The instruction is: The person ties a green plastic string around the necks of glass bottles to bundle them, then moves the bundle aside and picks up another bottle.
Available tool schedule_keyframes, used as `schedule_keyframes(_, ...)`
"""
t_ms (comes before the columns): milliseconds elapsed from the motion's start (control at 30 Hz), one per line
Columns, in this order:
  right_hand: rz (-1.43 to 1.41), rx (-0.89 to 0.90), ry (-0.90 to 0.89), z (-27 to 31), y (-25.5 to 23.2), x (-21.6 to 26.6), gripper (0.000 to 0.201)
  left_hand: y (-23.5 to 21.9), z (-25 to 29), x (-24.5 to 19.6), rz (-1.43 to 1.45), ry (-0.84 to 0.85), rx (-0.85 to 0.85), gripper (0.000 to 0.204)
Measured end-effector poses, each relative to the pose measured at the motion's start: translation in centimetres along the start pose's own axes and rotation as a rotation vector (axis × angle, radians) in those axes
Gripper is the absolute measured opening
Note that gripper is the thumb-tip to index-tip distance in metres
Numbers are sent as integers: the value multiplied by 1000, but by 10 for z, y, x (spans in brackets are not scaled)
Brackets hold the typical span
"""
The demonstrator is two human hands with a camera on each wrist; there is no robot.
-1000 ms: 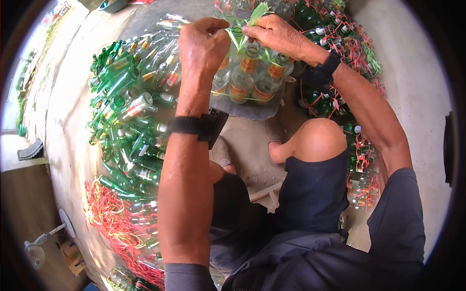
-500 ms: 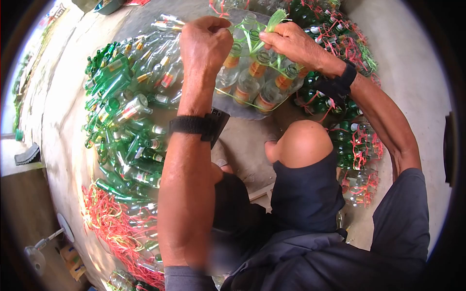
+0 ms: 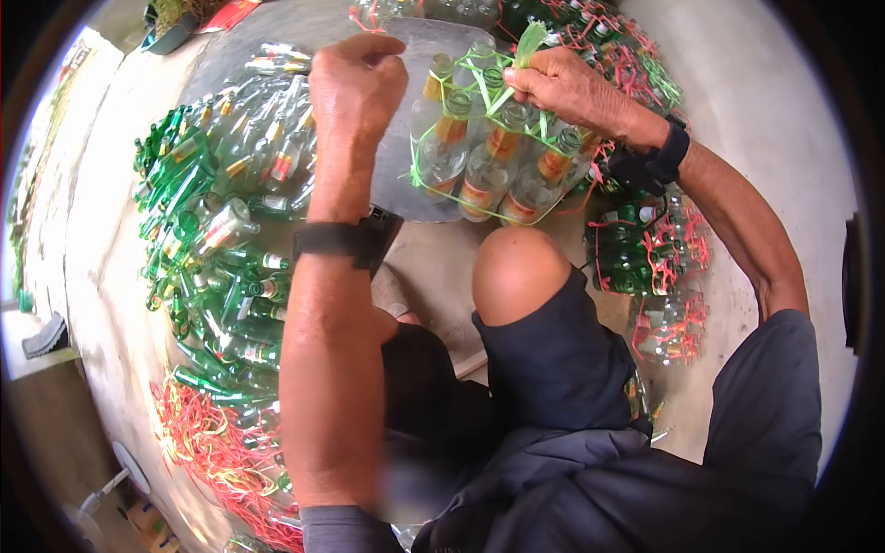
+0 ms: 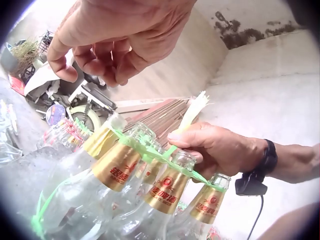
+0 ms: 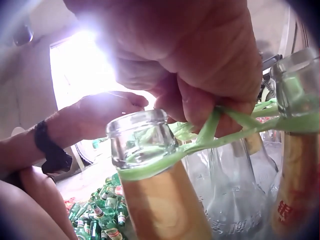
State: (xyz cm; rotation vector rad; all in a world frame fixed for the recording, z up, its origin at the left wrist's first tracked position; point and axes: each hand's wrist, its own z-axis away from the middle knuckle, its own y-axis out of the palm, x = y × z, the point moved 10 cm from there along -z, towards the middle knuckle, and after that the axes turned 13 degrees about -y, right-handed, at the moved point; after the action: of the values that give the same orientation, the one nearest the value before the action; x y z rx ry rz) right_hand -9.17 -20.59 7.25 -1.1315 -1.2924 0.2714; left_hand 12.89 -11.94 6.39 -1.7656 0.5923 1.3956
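While the right hand (image 3: 572, 88) pinches the green strap (image 3: 496, 100) between thumb and fingers, the clear bottles (image 3: 484, 170) stand close together beneath it on a grey board (image 3: 431, 37), in front of the person. They are glossy, see-through glass, with round, thick-rimmed mouths, narrow necks and shoulders that widen to broad bodies. Gold labels (image 4: 164, 191), smooth and a little shiny, wrap the necks and carry red characters; raised characters show on the glass of one body. Orange-and-red labels sit lower down.

Flat, thin and pale green, the strap runs around and between the necks just under the rims, crossing over the group, with a looser loop round the bodies. Above the right hand its end fans into a frayed, fibrous tuft (image 3: 532, 41).

The left hand (image 3: 358, 88) hangs above and beside the bottles, empty and apart from them, its fingers loosely bent.

The board is dull and flat with a rounded edge. To the person's left lies a heap of green bottles (image 3: 217, 276), dark and shiny, next to a tangle of thin red strands (image 3: 212, 442). On the right are more bottles (image 3: 678, 244), laced with red ties.
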Motion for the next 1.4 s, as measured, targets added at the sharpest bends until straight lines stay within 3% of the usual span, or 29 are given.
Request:
schedule_keyframes(33, 25, 25, 10, 6, -5, 0, 43, 2, -1, -1, 16, 13, 12, 31)
schedule_keyframes(267, 85, -1, 80, 51, -28, -9, 44, 10, 11, -11, -15, 9, 82, 31)
schedule_keyframes(333, 98, 6, 164, 70, -36, -10, 45, 14, 11, -13, 39, 103, 124, 30)
schedule_keyframes(433, 198, -23, 74, 87, -51, -2, 45, 18, 18, -21, 13, 104, 137, 31)
schedule_keyframes(600, 187, 88, 195, 136, -57, -15, 43, 25, 15, -16, 32, 88, 188, 30)
schedule_keyframes(767, 229, -30, 228, 192, -74, -19, 43, 34, 8, -1, -66, 4, 231, 27)
schedule_keyframes(933, 205, -89, 283, 240, -86, -11, 43, 38, 11, -6, -114, 72, 261, 32)
schedule_keyframes(1400, 143, -264, 716, 406, -89, 5, 48, 48, 12, 6, -101, 39, 332, 28)
